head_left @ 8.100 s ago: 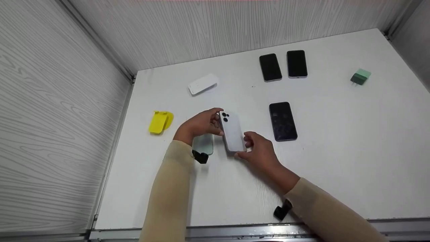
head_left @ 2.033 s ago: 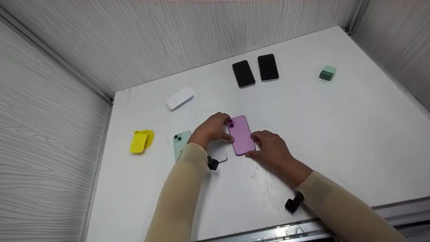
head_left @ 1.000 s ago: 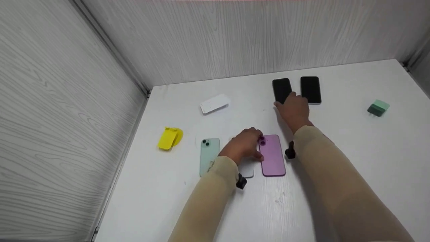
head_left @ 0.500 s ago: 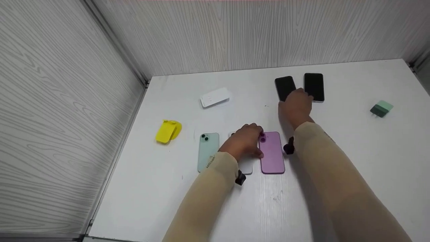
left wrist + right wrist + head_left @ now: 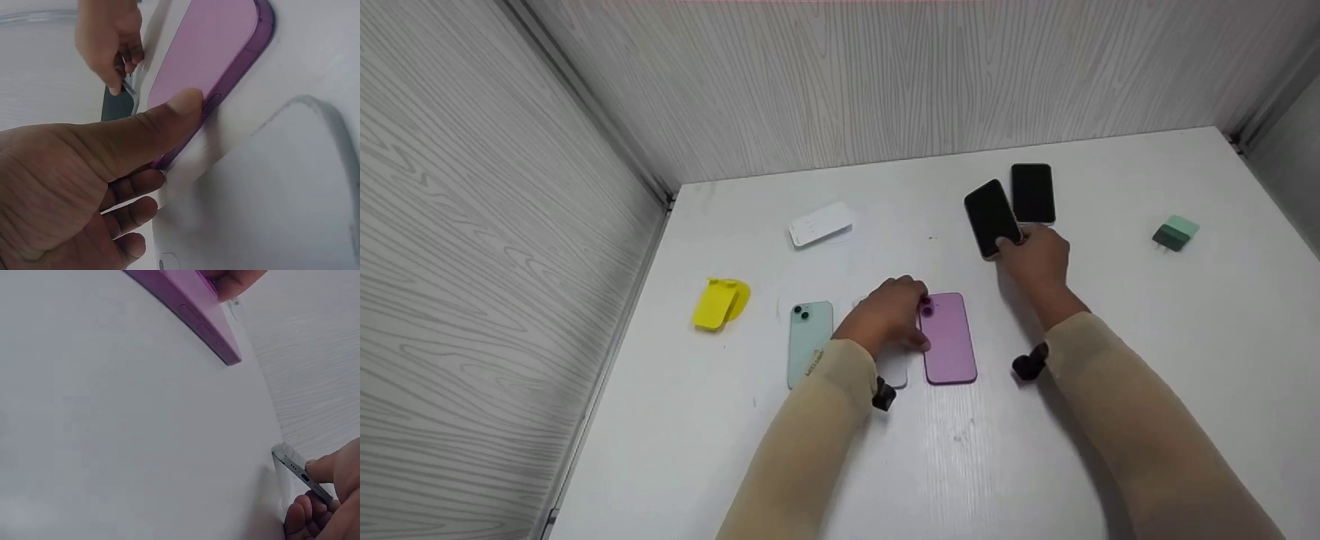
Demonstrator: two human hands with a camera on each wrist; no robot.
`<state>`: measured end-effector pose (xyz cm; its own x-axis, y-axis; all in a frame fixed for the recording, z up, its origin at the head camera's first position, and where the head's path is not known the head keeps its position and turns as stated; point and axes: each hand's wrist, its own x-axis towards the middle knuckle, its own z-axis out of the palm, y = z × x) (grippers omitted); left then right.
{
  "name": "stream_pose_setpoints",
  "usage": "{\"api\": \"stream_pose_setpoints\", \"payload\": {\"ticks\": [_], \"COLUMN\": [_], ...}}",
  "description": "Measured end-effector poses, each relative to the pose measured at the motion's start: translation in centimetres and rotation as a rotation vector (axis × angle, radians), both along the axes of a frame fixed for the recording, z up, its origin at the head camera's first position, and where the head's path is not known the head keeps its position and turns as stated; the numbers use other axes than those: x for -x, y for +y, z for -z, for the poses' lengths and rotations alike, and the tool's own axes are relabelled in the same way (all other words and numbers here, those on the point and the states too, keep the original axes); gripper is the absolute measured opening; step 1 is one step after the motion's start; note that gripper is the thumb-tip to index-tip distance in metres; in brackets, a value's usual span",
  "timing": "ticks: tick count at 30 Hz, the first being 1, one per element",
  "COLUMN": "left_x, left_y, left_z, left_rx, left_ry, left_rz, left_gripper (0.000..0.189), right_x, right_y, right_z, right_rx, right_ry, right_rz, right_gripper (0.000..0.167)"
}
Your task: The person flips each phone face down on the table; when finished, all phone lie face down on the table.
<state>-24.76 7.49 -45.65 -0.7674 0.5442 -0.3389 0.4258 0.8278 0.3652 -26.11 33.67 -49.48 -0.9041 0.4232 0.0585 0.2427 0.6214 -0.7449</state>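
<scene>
My right hand [image 5: 1039,259] grips a smartphone [image 5: 992,217] with its black screen up, thumb on the screen near the lower edge. In the right wrist view its port end [image 5: 304,476] shows between thumb and fingers. My left hand [image 5: 889,313] rests at the left side of a pink smartphone [image 5: 950,341] lying back up. Its thumb [image 5: 183,104] presses the side edge, and a finger sits by the camera lenses. Under that hand lies a white phone [image 5: 894,369], partly hidden. Left of it is a mint-green phone [image 5: 810,334], also back up, partly covered by the sleeve.
Another black-screened phone [image 5: 1033,193] lies at the back, close to the held one. A white phone stand [image 5: 821,224] and a yellow phone stand [image 5: 715,304] are on the left. A green charger plug [image 5: 1174,232] lies at the far right. Panels wall the table at back and sides.
The white phone, then the pink one, came to lie beside the mint-green phone. My right hand left the pink phone, reached the back, and has lifted and tilted a black-screened phone. My left hand stayed.
</scene>
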Motion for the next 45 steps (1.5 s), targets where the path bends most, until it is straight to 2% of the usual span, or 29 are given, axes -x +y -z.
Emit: {"api": "stream_pose_setpoints", "payload": {"ticks": [6,13,19,22,24,29,32,34,40,45], "left_x": [0.2,0.6,0.7,0.6,0.5,0.2,0.1,0.1,0.5,0.7], "left_y": [0.5,0.6,2.0,3.4,4.4,7.3,8.4,8.8,9.3,8.9], "left_z": [0.2,0.1,0.1,0.2,0.3,1.0,1.2,1.2,1.2,0.9], "left_rx": [0.000,0.003,-0.028,-0.086,-0.151,-0.388,-0.475,-0.481,-0.431,-0.453], "left_ry": [-0.020,-0.027,0.059,0.098,0.090,-0.021,-0.083,-0.096,-0.058,-0.114], "left_rz": [-0.001,-0.005,-0.029,-0.032,-0.037,-0.067,-0.095,-0.098,0.002,0.060], "left_gripper": [0.071,0.078,0.075,0.072,0.071,0.072,0.074,0.074,0.063,0.062], "right_x": [-4.3,-9.3,-12.4,-13.5,-14.2,-15.9,-16.6,-17.1,-18.3,-19.0], "right_y": [1.1,0.6,0.1,-0.3,-0.5,-0.9,-1.4,-1.8,-2.2,-1.7], "right_z": [0.1,-0.2,-0.2,-0.1,0.0,0.4,0.6,0.7,0.9,1.2], "right_rx": [0.043,0.024,-0.021,-0.025,-0.031,-0.045,-0.063,-0.083,-0.103,-0.036], "right_ry": [0.034,0.039,0.082,0.088,0.088,0.084,0.087,0.100,0.123,0.076], "right_rz": [-0.001,-0.070,-0.083,-0.090,-0.093,-0.090,-0.102,-0.114,-0.142,-0.190], "right_gripper": [0.040,0.034,0.025,0.022,0.021,0.017,0.015,0.015,0.015,0.027]}}
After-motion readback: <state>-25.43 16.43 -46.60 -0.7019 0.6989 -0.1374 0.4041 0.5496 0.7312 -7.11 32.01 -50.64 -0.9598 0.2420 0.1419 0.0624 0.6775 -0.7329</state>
